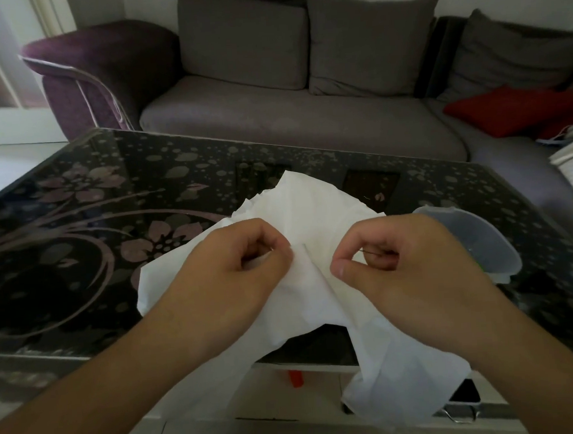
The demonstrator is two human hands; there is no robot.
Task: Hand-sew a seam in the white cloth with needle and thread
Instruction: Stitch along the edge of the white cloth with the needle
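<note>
The white cloth [311, 209] lies crumpled on the dark glass table and hangs over its near edge. My left hand [235, 272] pinches a fold of the cloth between thumb and forefinger. My right hand [410, 270] is closed just to the right of that fold, and a thin dark needle [371, 253] shows between its thumb and fingers. The two hands are a few centimetres apart over the cloth's middle. No thread is visible.
A clear plastic container [478, 236] stands on the table just right of my right hand. The flower-patterned glass table [113, 226] extends left and back. Behind it is a grey sofa [273, 118] with a red cushion [512, 108]. A small red object [296, 378] lies under the table.
</note>
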